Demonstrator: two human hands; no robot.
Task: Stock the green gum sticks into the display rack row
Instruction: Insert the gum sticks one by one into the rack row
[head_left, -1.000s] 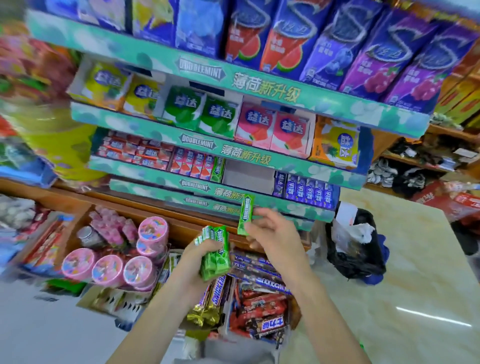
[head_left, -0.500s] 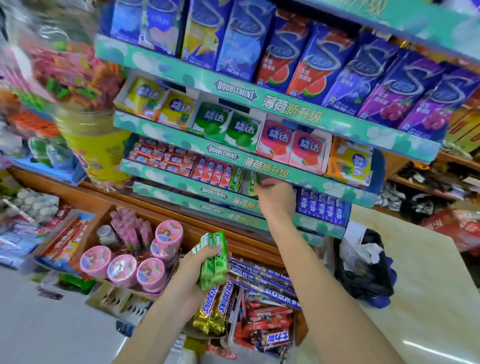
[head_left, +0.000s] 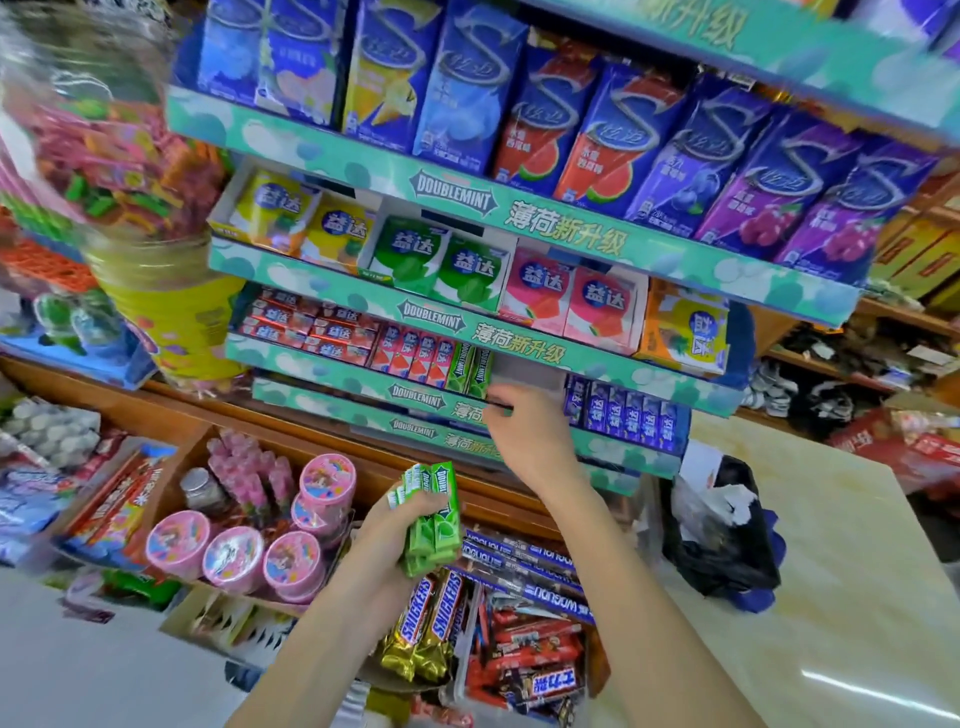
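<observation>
My left hand (head_left: 387, 535) is shut on a bundle of green gum sticks (head_left: 434, 519), held upright below the display rack. My right hand (head_left: 527, 436) is up at the lip of the rack row (head_left: 363, 366), just below a bare gap (head_left: 527, 370) in that row. I see no stick in its loosely curled fingers. Two green gum sticks (head_left: 470, 368) stand in the row just left of the gap, beside red-pink sticks (head_left: 415, 353). Purple sticks (head_left: 626, 413) fill the row's right end.
Higher shelves carry boxed gum packs (head_left: 447, 265) and tall blue and purple cartons (head_left: 613, 140). Below my hands lie Snickers bars (head_left: 431, 613) and other chocolate. Pink round tubs (head_left: 234, 556) stand lower left. A pale counter (head_left: 841, 561) and a black bag (head_left: 727, 535) are on the right.
My right hand carried one green stick up from beside the bundle, set it in the row next to the first green stick, and is now drawn back slightly. The view has moved closer.
</observation>
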